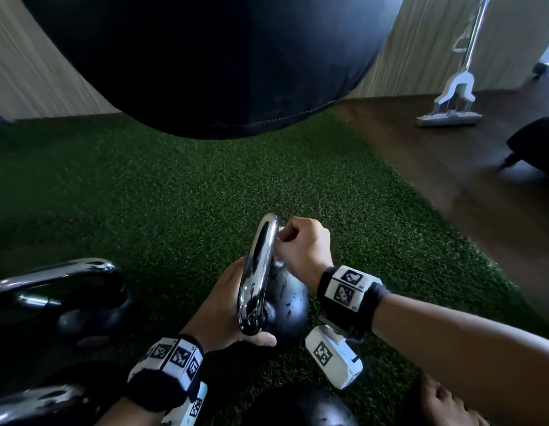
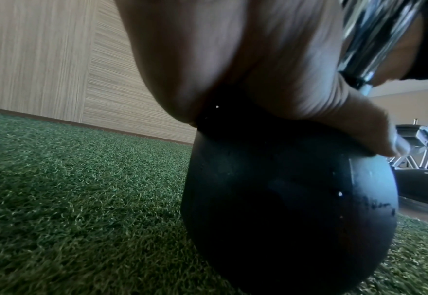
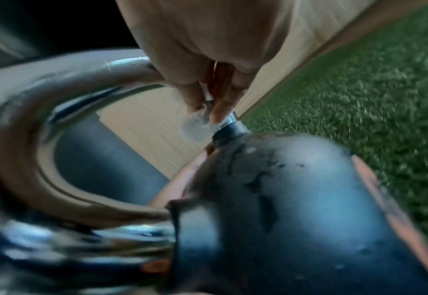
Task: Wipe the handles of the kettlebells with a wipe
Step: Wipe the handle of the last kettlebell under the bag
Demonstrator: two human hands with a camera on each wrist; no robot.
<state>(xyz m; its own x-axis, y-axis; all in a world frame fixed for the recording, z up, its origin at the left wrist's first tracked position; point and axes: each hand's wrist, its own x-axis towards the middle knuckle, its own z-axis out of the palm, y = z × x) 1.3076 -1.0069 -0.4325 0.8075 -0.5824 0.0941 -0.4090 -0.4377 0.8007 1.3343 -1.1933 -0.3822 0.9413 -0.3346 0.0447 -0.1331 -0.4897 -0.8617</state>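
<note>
A black kettlebell [image 1: 287,305] with a chrome handle [image 1: 257,269] stands on the green turf in the middle of the head view. My left hand [image 1: 227,305] cups the ball from the left, thumb across its near side; the left wrist view shows the palm [image 2: 246,69] pressed on the ball [image 2: 283,199]. My right hand [image 1: 300,244] curls round the far leg of the handle with a white wipe [image 3: 195,124] pinched in its fingers [image 3: 223,107], against the chrome just above the ball [image 3: 296,199].
A second kettlebell [image 1: 76,302] with a chrome handle stands at the left; further ones show at the bottom edge [image 1: 300,407]. A black punching bag [image 1: 211,56] hangs ahead. A mop [image 1: 451,106] leans at the wall on the wooden floor at the right.
</note>
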